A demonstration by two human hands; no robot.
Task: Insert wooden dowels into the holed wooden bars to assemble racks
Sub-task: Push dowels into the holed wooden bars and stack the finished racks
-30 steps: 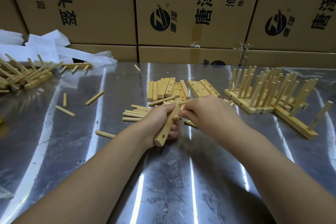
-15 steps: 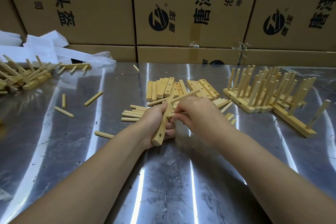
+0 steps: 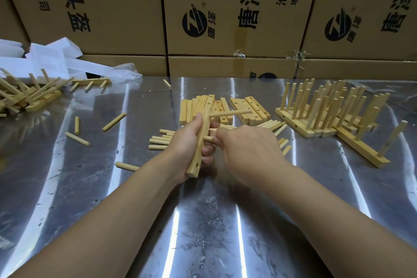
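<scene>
My left hand grips a holed wooden bar held on end over the metal table. One dowel sticks out of the bar's upper part, pointing right. My right hand pinches a second dowel whose tip sits at a hole in the bar's middle. An open hole shows near the bar's lower end. Behind the hands lie a pile of loose holed bars and a heap of loose dowels.
Several finished racks with upright dowels stand at the right. More assembled racks are heaped at the far left, by white paper. Stray dowels are scattered on the left half. Cardboard boxes wall the back.
The first dowel now stands seated in the bar's upper hole. My right hand has dropped lower along the bar and holds a second dowel at the middle hole.
</scene>
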